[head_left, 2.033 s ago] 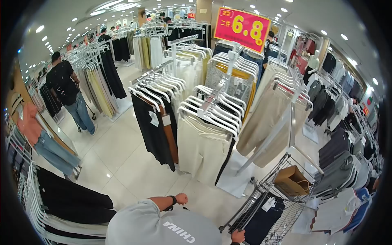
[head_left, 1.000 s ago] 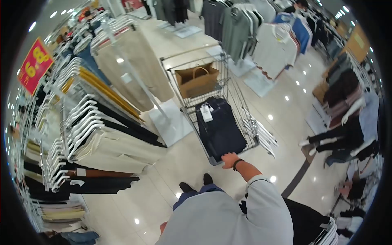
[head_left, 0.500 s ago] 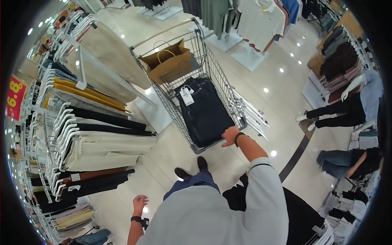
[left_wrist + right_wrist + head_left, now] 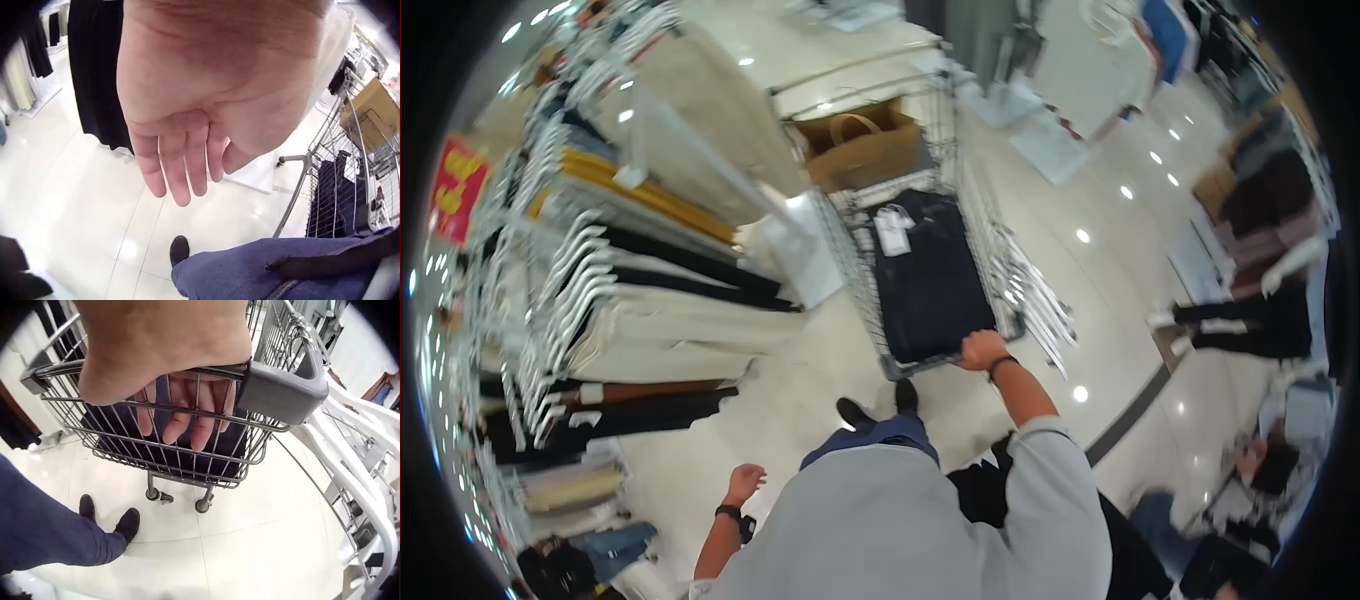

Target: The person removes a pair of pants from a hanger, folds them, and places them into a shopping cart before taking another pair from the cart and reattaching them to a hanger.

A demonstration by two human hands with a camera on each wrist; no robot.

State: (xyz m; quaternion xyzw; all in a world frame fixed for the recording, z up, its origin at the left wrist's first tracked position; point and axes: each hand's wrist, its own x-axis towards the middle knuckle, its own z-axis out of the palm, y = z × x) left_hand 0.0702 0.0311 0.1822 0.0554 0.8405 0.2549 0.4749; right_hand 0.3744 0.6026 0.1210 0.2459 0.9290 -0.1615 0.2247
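My right hand (image 4: 983,350) grips the near end rim of a wire shopping cart (image 4: 281,394). In the right wrist view its palm lies over the rim and the fingers (image 4: 178,428) bend down behind the wires. Inside the basket lies a folded pair of dark navy trousers (image 4: 930,280) with a white tag (image 4: 893,230). A brown paper bag (image 4: 855,155) stands at the cart's far end. Off to my left, my left hand (image 4: 215,81) hangs in the air, fingers loosely extended, holding nothing.
Close on the left stands a rack of cream trousers (image 4: 670,330) on white hangers. White hangers (image 4: 350,456) hang on the cart's right side. A white rack base (image 4: 800,250) sits beside the cart. Clothed mannequin legs (image 4: 1240,325) stand farther right.
My view has swung right and down from the racks to the cart. The left hand has dropped from in front of me to my side. My right hand stays on the cart.
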